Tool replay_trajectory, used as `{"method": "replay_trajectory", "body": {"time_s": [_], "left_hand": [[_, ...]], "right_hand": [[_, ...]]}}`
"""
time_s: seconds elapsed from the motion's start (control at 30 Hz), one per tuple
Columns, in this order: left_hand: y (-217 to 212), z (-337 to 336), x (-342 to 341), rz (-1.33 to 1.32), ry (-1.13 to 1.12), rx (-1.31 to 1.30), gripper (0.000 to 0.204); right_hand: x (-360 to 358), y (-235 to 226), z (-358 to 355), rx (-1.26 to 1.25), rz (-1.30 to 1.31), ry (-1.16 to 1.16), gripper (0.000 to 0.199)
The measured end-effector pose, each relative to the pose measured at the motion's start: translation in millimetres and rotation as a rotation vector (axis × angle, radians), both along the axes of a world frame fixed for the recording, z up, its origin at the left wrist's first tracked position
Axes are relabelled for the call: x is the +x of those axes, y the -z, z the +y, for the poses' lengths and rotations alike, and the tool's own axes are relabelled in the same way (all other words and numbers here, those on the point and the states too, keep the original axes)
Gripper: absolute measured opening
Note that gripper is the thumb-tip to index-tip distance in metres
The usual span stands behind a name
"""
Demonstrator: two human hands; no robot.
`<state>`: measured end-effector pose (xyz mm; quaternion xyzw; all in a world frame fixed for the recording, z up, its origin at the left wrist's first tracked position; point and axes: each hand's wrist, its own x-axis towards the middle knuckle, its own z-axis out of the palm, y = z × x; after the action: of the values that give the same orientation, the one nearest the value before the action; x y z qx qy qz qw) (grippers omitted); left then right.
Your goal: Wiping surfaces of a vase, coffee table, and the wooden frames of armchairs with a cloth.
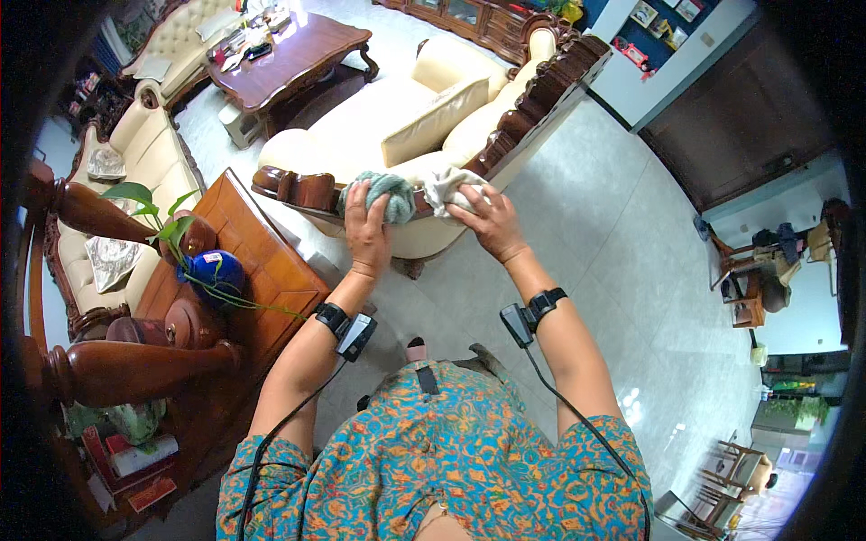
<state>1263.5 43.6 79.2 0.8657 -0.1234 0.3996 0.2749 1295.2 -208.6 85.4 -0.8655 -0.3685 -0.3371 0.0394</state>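
Both my arms reach forward to the carved dark wood top rail [307, 190] of a cream leather chaise sofa [338, 135]. My left hand [366, 225] is closed over a bunched grey-green cloth [390, 198] that rests on the rail. Beside it, my right hand [492, 221] grips a crumpled white cloth [444, 191] against the same rail, a little to the right. Fingers of both hands bend over the cloths, so their undersides are hidden. Each forearm wears a black strap with a small box and a cable.
At my left stands a wooden cabinet [257, 261] with a blue vase [216, 273] holding a trailing plant, beside thick turned balusters [144, 371]. A carved coffee table [293, 59] and more cream sofas [144, 144] lie beyond. Grey tiled floor [595, 261] stretches right toward chairs [735, 473].
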Motion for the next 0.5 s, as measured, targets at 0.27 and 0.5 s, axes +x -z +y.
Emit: {"method": "replay_trajectory", "body": {"time_s": [0.27, 0.5], "left_hand": [[-67.2, -97.3, 47.8, -0.011, 0.187, -0.265, 0.042], [-26.2, -130.4, 63.6, 0.352, 0.302, -0.345, 0.041]], "right_hand": [[8.7, -25.6, -41.1, 0.083, 0.014, 0.014, 0.034], [12.0, -8.1, -67.3, 0.164, 0.212, -0.089, 0.032]]}}
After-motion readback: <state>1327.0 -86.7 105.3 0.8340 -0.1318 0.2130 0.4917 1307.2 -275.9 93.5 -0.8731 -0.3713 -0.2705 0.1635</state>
